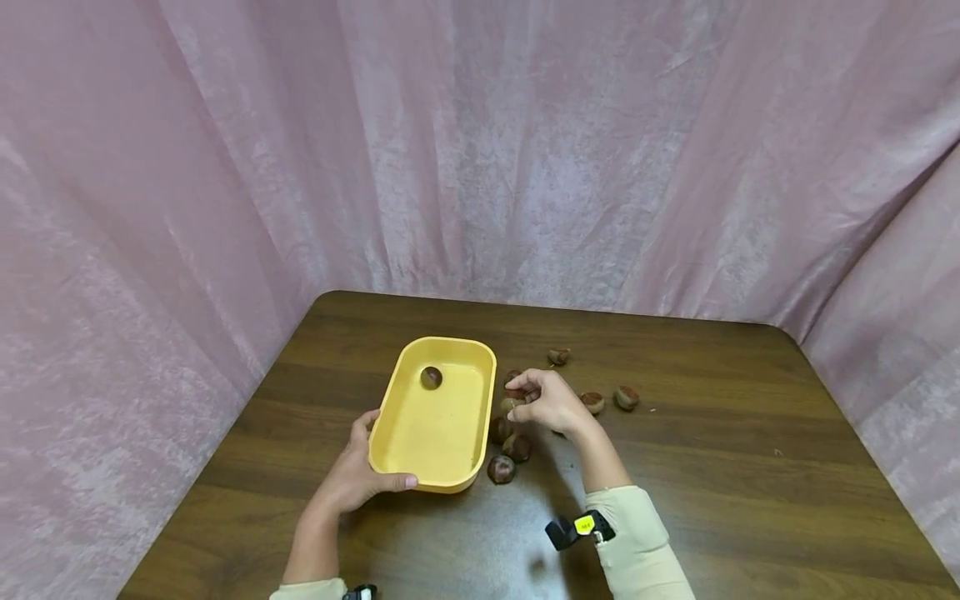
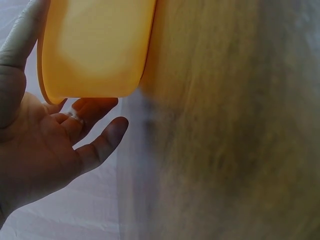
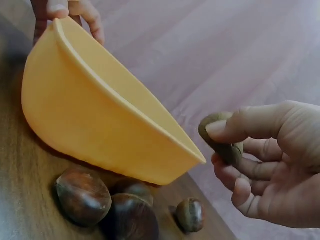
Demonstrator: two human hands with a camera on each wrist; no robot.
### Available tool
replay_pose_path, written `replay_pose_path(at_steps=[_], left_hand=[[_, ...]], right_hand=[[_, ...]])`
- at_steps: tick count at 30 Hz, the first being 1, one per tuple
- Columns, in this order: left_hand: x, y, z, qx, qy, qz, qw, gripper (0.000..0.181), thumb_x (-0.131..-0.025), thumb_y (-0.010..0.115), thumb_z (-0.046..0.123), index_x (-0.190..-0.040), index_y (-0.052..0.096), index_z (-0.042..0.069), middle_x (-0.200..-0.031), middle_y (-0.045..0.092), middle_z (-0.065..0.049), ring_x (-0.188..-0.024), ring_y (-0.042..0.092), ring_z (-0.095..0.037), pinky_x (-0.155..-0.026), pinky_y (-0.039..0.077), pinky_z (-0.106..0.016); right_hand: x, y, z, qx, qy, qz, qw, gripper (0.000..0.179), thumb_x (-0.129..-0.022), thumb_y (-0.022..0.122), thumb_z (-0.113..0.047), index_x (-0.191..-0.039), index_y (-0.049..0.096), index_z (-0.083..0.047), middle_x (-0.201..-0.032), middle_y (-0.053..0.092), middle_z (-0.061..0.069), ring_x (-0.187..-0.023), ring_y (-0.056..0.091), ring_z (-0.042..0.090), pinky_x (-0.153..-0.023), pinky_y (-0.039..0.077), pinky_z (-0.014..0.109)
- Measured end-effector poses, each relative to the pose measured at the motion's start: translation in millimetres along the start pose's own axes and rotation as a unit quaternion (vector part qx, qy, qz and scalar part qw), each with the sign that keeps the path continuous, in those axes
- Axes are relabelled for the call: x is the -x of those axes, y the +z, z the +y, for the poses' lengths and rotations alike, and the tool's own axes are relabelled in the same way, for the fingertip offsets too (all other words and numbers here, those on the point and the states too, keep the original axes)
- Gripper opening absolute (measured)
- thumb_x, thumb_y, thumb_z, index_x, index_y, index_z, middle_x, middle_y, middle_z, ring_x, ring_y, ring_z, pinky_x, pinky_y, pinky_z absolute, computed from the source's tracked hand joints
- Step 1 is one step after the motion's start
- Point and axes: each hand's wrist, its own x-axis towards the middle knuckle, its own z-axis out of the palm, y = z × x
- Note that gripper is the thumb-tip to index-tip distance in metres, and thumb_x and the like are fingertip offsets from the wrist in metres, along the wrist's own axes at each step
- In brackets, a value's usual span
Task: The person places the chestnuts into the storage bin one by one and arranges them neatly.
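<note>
My left hand (image 1: pixel 352 475) grips a yellow plastic tub (image 1: pixel 442 437) at its near left corner, thumb over the rim and fingers along the outer side. One brown chestnut (image 1: pixel 431 378) lies inside the tub, toward its far left. Just right of the tub, my right hand (image 1: pixel 553 406) pinches a chestnut (image 3: pixel 230 151) between thumb and fingers, its pale brown side showing in the right wrist view. Below that hand, several loose chestnuts (image 1: pixel 502 469) lie on the table along the tub's right wall. In the left wrist view, the left hand's fingers (image 2: pixel 102 145) spread beside the tub's end.
More chestnuts rest farther right on the wooden table (image 1: pixel 720 467): one at the back (image 1: pixel 558 356) and another to the right (image 1: pixel 626 398). A pink curtain (image 1: pixel 525 150) hangs behind the table and along its sides.
</note>
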Motion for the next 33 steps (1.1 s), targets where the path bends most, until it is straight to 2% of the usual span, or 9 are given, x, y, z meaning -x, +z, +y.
replay_pose_path(at_steps=[7,13,17,26,30,33], left_hand=[[1.6,1.6,-2.8,0.005,0.004,-0.009,0.9999,0.119,-0.056,0.091,0.028,-0.144,0.012,0.017,-0.117,0.054,-0.016,-0.100,0.054,-0.027,-0.093,0.032,-0.050],[1.6,0.6,-1.3,0.007,0.016,-0.011,0.9998,0.116,-0.058,0.090,0.029,-0.144,0.013,0.016,-0.122,0.050,-0.017,-0.106,0.051,-0.029,-0.095,0.030,-0.051],[1.9,1.1,-1.1,0.006,0.015,-0.013,0.9998,0.116,-0.059,0.089,0.030,-0.144,0.012,0.016,-0.125,0.048,-0.018,-0.108,0.050,-0.029,-0.095,0.029,-0.051],[0.5,0.4,-3.5,0.026,0.016,-0.017,0.9994,0.117,-0.059,0.090,0.028,-0.144,0.011,0.016,-0.129,0.043,-0.019,-0.107,0.051,-0.031,-0.095,0.031,-0.050],[-0.6,-0.6,-3.8,0.019,0.020,-0.018,0.9995,0.116,-0.059,0.090,0.029,-0.144,0.011,0.016,-0.131,0.042,-0.019,-0.109,0.050,-0.030,-0.095,0.031,-0.049],[-1.2,-0.3,-3.5,0.012,0.022,-0.015,0.9996,0.117,-0.058,0.090,0.029,-0.144,0.011,0.016,-0.132,0.041,-0.018,-0.110,0.050,-0.030,-0.096,0.030,-0.048]], right_hand=[[-17.6,7,-6,-0.011,-0.042,-0.074,0.9964,0.038,-0.068,0.081,-0.002,-0.101,0.063,0.002,-0.086,0.062,0.006,-0.072,0.051,0.017,-0.066,0.043,0.032],[-36.1,13,-19,0.001,-0.024,-0.092,0.9955,0.044,-0.071,0.081,-0.005,-0.110,0.062,-0.001,-0.097,0.061,0.006,-0.087,0.054,0.021,-0.076,0.045,0.033],[-47.4,17,-26,0.008,-0.011,-0.108,0.9941,0.042,-0.072,0.080,-0.005,-0.111,0.064,-0.002,-0.101,0.061,0.005,-0.094,0.054,0.022,-0.077,0.046,0.034],[-71.8,30,-32,0.014,0.005,-0.131,0.9913,0.038,-0.071,0.082,-0.012,-0.104,0.065,-0.007,-0.098,0.060,0.002,-0.095,0.053,0.019,-0.078,0.045,0.032],[-84.5,39,-33,-0.008,0.028,-0.146,0.9889,0.037,-0.072,0.081,-0.011,-0.105,0.065,-0.009,-0.101,0.059,0.003,-0.098,0.051,0.022,-0.082,0.044,0.038],[-92.3,45,-34,-0.033,0.046,-0.157,0.9860,0.038,-0.072,0.079,-0.005,-0.107,0.064,-0.007,-0.100,0.059,0.006,-0.094,0.051,0.023,-0.082,0.044,0.044]])
